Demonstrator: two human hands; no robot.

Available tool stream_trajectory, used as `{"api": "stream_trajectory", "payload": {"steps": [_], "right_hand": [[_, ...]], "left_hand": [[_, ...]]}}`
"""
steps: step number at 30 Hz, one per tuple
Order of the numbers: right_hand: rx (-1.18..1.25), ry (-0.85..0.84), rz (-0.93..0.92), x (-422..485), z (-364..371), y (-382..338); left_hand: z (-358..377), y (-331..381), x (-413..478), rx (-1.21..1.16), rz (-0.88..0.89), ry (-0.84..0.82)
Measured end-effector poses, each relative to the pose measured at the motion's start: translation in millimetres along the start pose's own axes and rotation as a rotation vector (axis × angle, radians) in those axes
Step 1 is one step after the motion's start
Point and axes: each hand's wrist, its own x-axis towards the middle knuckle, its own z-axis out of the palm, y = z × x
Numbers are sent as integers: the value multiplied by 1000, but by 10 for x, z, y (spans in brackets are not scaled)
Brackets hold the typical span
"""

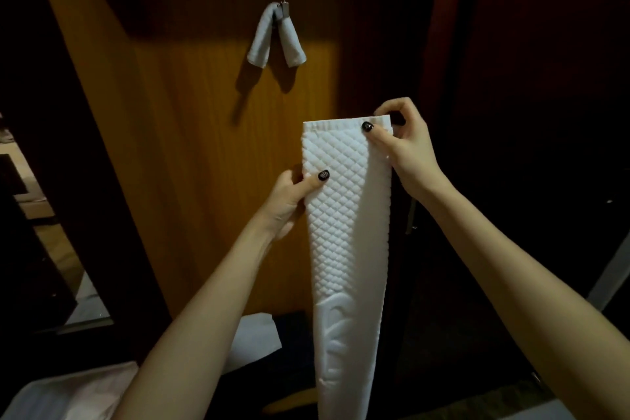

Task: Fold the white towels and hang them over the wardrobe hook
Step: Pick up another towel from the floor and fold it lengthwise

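A long white quilted towel (347,232), folded into a narrow strip, hangs upright in front of me. My right hand (404,143) pinches its top right corner. My left hand (291,196) grips its left edge lower down, thumb on the front. Higher up on the wooden wardrobe door (191,133), a small metal hook (285,7) carries another folded towel (274,36), draped with both ends hanging down.
More white cloth (254,339) lies low near the door's foot, and a pale sheet (64,392) fills the bottom left corner. A dark gap with a mirror edge (51,249) is at the left. Dark red panels (531,78) stand to the right.
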Motion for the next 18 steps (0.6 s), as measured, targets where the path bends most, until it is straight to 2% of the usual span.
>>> {"api": "stream_trajectory", "payload": {"steps": [2, 8, 12, 18], "right_hand": [[38, 13, 26, -14, -25, 0], [135, 4, 112, -5, -207, -82], [173, 58, 274, -34, -260, 24], [300, -141, 468, -818, -159, 594]], "left_hand": [[71, -3, 7, -75, 49, 47], [253, -12, -2, -43, 144, 64], [449, 66, 35, -82, 226, 86], [484, 342, 257, 17, 280, 201]]}}
